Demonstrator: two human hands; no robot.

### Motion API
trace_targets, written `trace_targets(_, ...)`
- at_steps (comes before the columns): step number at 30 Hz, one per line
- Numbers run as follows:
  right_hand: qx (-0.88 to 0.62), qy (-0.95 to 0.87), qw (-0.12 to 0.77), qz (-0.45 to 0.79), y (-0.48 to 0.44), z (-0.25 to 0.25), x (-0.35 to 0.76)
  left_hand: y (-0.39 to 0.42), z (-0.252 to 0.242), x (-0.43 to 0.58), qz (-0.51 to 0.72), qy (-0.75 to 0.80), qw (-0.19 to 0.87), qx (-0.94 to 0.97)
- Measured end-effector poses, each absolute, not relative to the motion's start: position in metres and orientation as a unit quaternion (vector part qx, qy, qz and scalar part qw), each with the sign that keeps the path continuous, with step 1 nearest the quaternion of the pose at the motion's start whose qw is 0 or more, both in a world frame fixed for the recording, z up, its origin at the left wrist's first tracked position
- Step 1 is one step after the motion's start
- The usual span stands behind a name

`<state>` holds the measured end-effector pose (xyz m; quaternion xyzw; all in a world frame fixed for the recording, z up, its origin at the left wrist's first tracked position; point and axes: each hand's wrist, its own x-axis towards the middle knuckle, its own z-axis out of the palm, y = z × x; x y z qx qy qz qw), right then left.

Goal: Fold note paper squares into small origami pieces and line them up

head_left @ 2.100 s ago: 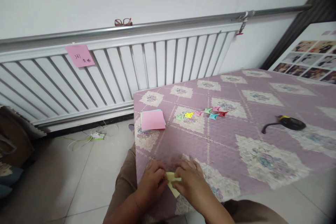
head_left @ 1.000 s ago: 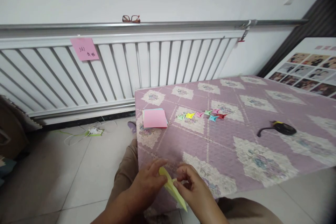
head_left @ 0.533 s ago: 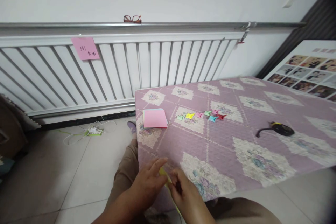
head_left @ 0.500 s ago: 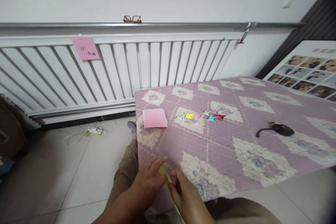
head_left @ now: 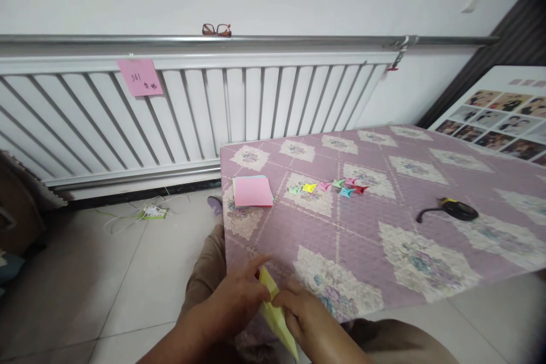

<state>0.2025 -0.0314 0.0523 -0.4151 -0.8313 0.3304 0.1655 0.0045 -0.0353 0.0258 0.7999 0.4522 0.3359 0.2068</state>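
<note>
Yellow paper [head_left: 275, 311] — pinched between both hands.

So both hands are down at the near edge of the purple quilted table [head_left: 384, 199]: my left hand [head_left: 234, 302] and right hand [head_left: 303, 318] are pinching a folded yellow paper [head_left: 275, 317] between them, its long point sticking out below the right hand. Just beyond the left hand a pink paper stack [head_left: 252, 191] lies flat, and further out past the right hand there's a little row of small folded pieces [head_left: 328, 186] in mixed colours. Way off to the right of the right hand sits a black tape measure [head_left: 459, 211], with a white radiator [head_left: 256, 108] behind everything.
</note>
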Motion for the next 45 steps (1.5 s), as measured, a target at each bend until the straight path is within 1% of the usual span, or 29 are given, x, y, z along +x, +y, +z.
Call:
trace_targets(5, -0.383, -0.83, 0.133, 0.384, -0.034, 0.07, 0.207, -0.032, 0.044, -0.003, 0.303, 0.381, 0.283, 0.826)
trace_targets(9, -0.371, -0.835, 0.122, 0.388, -0.035, 0.076, 0.205, -0.03, 0.048, -0.006, 0.309, 0.36, 0.353, 0.806)
trace_targets(16, -0.373, -0.839, 0.129, 0.374, -0.031, 0.069, 0.202, -0.032, 0.05, -0.006, 0.282, 0.361, 0.375, 0.806)
trace_targets(21, -0.366, -0.83, 0.144, 0.396, -0.031, 0.072, 0.206, -0.036, 0.055, -0.008, 0.26, 0.346, 0.433, 0.791)
trace_targets(25, -0.368, -0.81, 0.157, 0.429, -0.033, 0.078, 0.208, -0.036, 0.054, -0.01, 0.275, 0.35, 0.482, 0.754)
trace_targets(29, -0.347, -0.793, 0.156, 0.475, -0.034, 0.085, 0.209, -0.034, 0.057, -0.012, 0.299, 0.313, 0.525, 0.733)
trace_targets(36, -0.343, -0.77, 0.166, 0.512, -0.027, 0.087, 0.215, -0.027, 0.063, -0.018, 0.292, 0.283, 0.585, 0.702)
trace_targets(39, -0.347, -0.756, 0.186, 0.523, -0.025, 0.084, 0.216, -0.026, 0.058, -0.017, 0.313, 0.302, 0.583, 0.687)
trace_targets(42, -0.363, -0.749, 0.204, 0.515, -0.024, 0.081, 0.215, -0.028, 0.053, -0.012, 0.351, 0.313, 0.612, 0.636)
trace_targets(45, -0.378, -0.75, 0.212, 0.5, -0.026, 0.075, 0.214, -0.033, 0.048, -0.005, 0.345, 0.359, 0.615, 0.612)
